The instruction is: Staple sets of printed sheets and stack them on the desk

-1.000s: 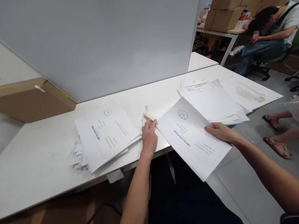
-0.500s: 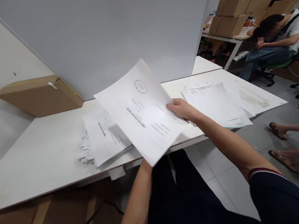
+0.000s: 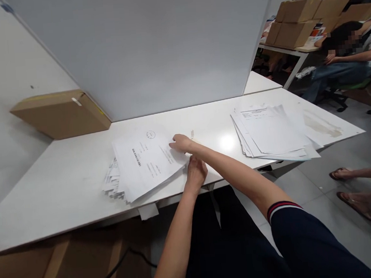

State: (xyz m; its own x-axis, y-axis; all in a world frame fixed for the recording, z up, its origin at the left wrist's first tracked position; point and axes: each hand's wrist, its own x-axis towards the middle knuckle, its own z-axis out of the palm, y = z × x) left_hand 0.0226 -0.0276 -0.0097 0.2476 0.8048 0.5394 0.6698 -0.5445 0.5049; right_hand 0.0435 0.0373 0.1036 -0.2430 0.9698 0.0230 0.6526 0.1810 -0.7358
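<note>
A printed sheet of paper (image 3: 152, 167) with a round stamp and a block of dark title text lies on top of the left stack on the white table. My right hand (image 3: 182, 143) pinches this sheet at its right edge. Just below it, my left hand (image 3: 197, 171) rests at the front of the table with its fingers curled, close to the sheet's right corner; what it may hold is hidden. Under the sheet, uneven paper edges (image 3: 113, 179) stick out to the left.
A second paper stack (image 3: 268, 132) sits on the right part of the table (image 3: 63, 178). A cardboard box (image 3: 64, 114) leans at the back left. A whiteboard (image 3: 159, 47) stands behind. Another person (image 3: 370, 43) sits at the far right, near stacked boxes (image 3: 295, 23).
My right hand has moved left and down, bringing the raised papers onto the left stack. My left hand, hidden behind the papers before, now shows beside their right corner.
</note>
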